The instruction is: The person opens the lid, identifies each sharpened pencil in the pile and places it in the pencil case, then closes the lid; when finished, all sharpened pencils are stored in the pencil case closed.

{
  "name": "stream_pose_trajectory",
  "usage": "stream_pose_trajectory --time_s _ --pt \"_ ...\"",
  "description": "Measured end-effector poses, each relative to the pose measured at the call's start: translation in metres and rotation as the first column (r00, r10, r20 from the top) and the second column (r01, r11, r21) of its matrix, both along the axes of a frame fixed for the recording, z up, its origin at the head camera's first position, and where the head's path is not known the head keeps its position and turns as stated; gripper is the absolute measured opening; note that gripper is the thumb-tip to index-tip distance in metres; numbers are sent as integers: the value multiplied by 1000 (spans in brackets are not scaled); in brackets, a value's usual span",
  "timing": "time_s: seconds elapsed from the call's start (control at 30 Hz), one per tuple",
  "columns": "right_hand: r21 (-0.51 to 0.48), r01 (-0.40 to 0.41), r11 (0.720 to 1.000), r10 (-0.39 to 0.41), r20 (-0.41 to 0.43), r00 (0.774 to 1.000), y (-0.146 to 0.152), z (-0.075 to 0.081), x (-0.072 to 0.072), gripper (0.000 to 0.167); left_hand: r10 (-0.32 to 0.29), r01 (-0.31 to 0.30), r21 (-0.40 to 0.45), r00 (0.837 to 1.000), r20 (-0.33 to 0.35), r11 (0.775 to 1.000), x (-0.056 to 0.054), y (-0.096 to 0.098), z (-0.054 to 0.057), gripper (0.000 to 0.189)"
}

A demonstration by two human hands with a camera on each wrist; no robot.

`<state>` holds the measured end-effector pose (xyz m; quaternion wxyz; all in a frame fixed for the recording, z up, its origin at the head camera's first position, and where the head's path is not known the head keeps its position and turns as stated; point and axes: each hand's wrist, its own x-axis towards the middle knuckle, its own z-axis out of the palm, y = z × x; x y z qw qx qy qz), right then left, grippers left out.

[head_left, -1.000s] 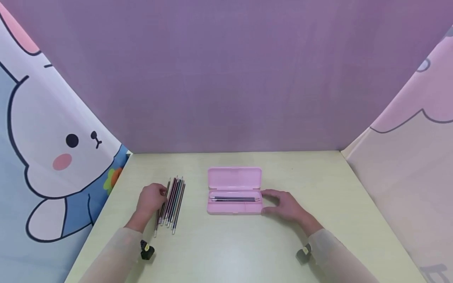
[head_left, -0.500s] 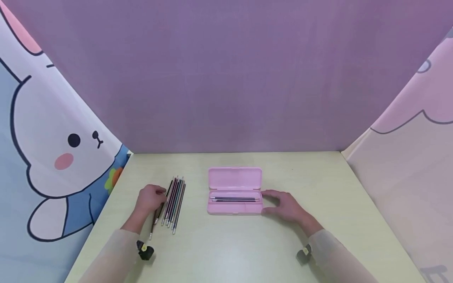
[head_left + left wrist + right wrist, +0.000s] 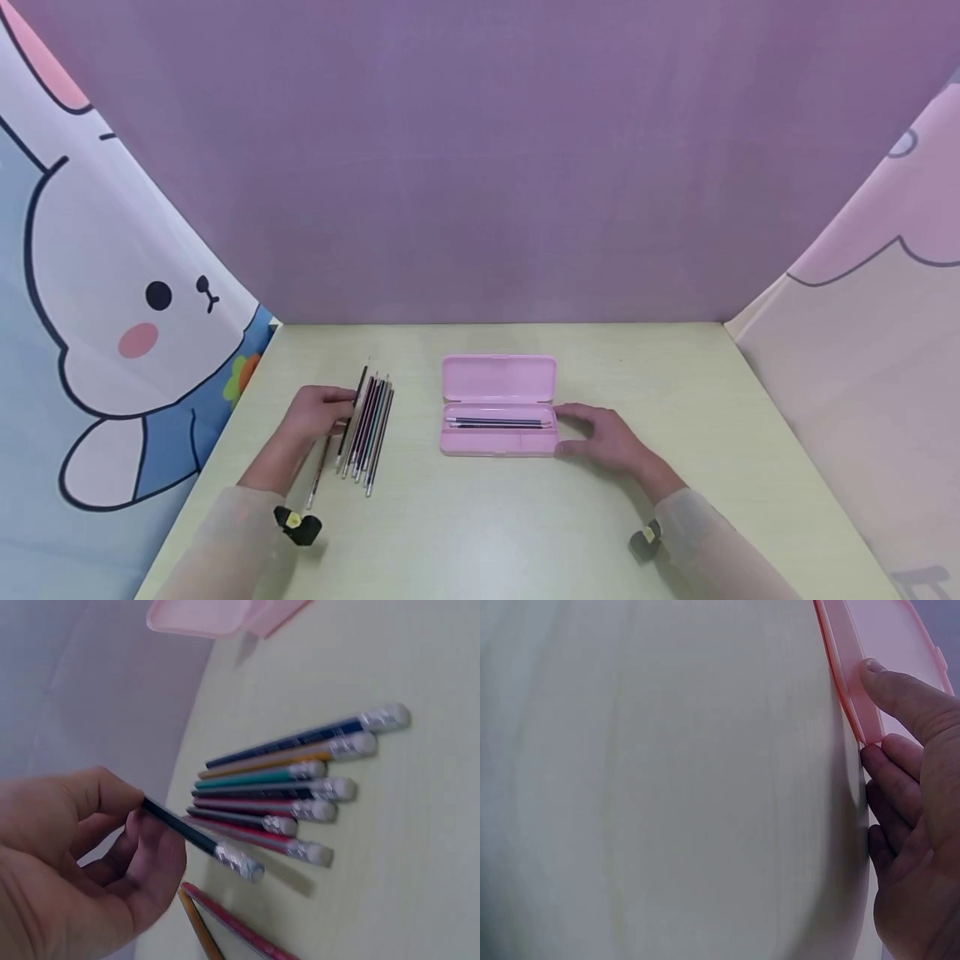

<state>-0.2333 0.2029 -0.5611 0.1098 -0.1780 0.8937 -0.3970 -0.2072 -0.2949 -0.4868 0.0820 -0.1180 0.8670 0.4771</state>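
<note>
Several pencils (image 3: 369, 429) on tabletop (image 3: 480, 525), purple backdrop (image 3: 480, 167)

From above, the head view looks forward and down over the table (image 3: 480, 517), while the nearer wrist views peer past the left hand (image 3: 60, 874) at pencils (image 3: 259, 778) and past the right hand (image 3: 937, 806), all three sharing the pink case (image 3: 498, 379).

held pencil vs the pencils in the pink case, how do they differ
The held pencil is pinched in the left hand; the case pencils lie untouched in the pink case. In the head view, the held pencil slants up the picture, while the case pencils lie crosswise. Both look mostly dark.
</note>
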Motion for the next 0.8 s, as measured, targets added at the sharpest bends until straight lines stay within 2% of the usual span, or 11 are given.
stream_pose_trajectory --time_s 0.23,0.47,0.63,0.8 --pt "6 7 1000 -7 -12 1000 0 -1 1 66 -116 118 97 993 -26 988 -4 14 10 40" --pt "-4 -2 1000 2 -12 1000 0 3 2 66 -234 236 54 972 -29 970 -11 40 19 34" --pt "10 1 1000 -1 -10 1000 -1 3 1 68 -340 343 65 939 -51 937 -20 62 23 32" --pt "13 7 1000 -7 -3 1000 0 2 2 68 -448 452 19 889 -89 892 -31 83 25 29"
